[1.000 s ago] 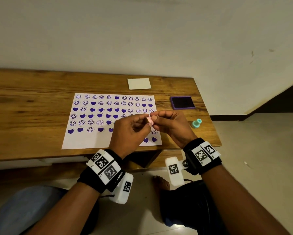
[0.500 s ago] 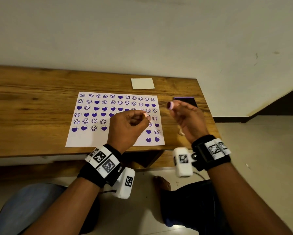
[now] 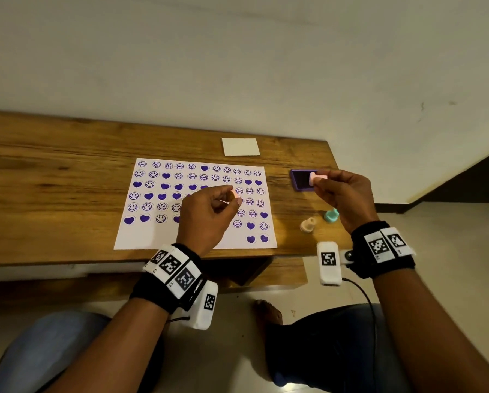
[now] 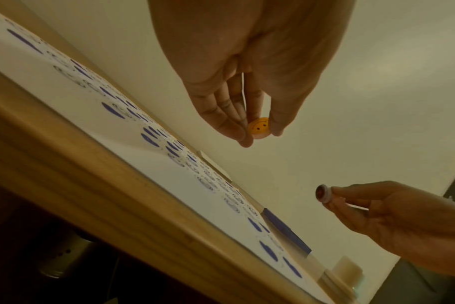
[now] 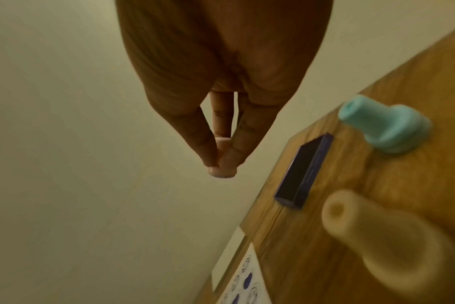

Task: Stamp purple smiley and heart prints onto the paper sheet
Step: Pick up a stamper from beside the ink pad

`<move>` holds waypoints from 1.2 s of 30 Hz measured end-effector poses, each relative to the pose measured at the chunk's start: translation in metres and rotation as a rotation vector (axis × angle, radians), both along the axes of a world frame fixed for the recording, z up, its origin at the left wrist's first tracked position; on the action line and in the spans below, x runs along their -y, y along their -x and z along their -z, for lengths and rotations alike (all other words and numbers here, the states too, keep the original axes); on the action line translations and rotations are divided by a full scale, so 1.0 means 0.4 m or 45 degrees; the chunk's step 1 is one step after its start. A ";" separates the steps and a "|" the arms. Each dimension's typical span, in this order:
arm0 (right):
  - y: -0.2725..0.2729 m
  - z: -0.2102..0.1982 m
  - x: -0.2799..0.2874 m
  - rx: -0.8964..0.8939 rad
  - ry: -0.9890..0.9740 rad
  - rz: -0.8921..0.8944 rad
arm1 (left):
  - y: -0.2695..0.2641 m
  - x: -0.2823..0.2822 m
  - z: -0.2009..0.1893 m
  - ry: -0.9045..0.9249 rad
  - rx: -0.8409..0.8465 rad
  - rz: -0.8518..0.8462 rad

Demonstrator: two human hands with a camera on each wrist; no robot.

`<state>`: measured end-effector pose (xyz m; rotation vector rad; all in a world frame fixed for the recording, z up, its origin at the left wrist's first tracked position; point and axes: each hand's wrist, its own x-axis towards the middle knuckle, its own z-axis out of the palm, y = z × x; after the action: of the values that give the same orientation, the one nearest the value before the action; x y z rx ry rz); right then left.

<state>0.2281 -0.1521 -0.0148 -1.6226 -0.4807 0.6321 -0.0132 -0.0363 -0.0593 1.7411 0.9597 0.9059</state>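
Table [image 3: 53, 171]: a brown wood top against a pale wall.
Paper [image 3: 141, 236]: a white sheet that lies flat on the table, full of purple smileys and hearts in rows. The left wrist view shows it from low down, at a slant [image 4: 169, 164].
Left hand [image 3: 209, 211]: it hangs in the air over the right half of the paper. The fingers curl in and pinch a small thing.
Cap [image 4: 258, 128]: a little round orange disc with a smiley face on it. The left thumb and fingertips [image 4: 237, 131] hold it by its edge.
Card [image 3: 240, 146]: a small pale square at the back of the table, just past the top of the paper.
Tan stamp [image 3: 307, 224]: it stands on its wide end on the table, just right of the paper. It looks big and blurry in the right wrist view [image 5: 377, 236].
Pad [image 3: 301, 181]: a flat purple box with a dark middle, right of the paper. The right wrist view shows it too [image 5: 304, 172].
Pink stamp [image 3: 317, 177]: a small pink piece up in the air, above the pad, with its dark round face turned toward the left hand [image 4: 322, 194].
Right hand [image 3: 345, 199]: it grips the pink stamp with thumb and fingertips [image 5: 231, 156], held off the table.
Teal stamp [image 3: 331, 215]: it stands on the table near the right edge, just below the right hand, close to the tan stamp [image 5: 385, 127].
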 end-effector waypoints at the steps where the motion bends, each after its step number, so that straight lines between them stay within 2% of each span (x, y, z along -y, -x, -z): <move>1: -0.017 0.000 -0.012 0.126 0.104 -0.013 | 0.001 -0.001 0.000 -0.004 -0.003 0.001; 5: -0.093 0.011 -0.077 0.888 0.655 -0.184 | 0.005 -0.002 -0.001 -0.013 -0.020 0.016; 9: -0.138 0.017 -0.129 1.174 0.957 -0.343 | 0.003 0.011 -0.003 -0.059 -0.022 0.091; 15: -0.156 0.014 -0.164 1.196 1.061 -0.376 | 0.006 0.016 -0.002 -0.114 -0.036 0.155; 22: -0.160 0.024 -0.162 1.236 1.115 -0.375 | 0.008 0.007 0.002 -0.092 -0.003 0.127; 28: -0.144 0.057 -0.171 1.287 1.212 -0.383 | 0.012 0.006 0.010 -0.089 -0.018 0.135; 36: -0.138 0.050 -0.190 1.331 1.305 -0.421 | 0.027 0.002 0.018 -0.079 -0.073 0.118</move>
<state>0.2833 -0.0762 -0.0347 -2.8676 -1.3485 0.1785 -0.0239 -0.0370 -0.0666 1.8570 0.8883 0.8381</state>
